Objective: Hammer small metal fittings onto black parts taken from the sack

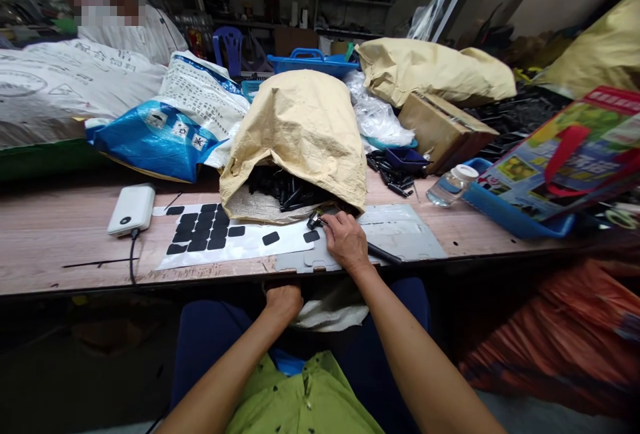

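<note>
My right hand (345,241) is over the front of the table, its fingers pinched on a small black part with a shiny end (314,220). Just behind it gapes the mouth of a tan woven sack (305,121), full of black parts (287,193). Below the table edge, above my lap, my left hand (284,302) is curled closed; its fingertips and anything in them are hidden. Left of my right hand lies a white sheet with black rounded-square stickers (203,227), a few of them apart. A black rod-like piece (384,253) lies right of my right wrist.
A white power bank (131,210) with a cable stands at left. Blue-and-white sacks (175,114) lie behind it. To the right are a clear jar (451,185), a cardboard box (445,131) and a blue tray (520,211) with a colourful bag. Another person sits at back left.
</note>
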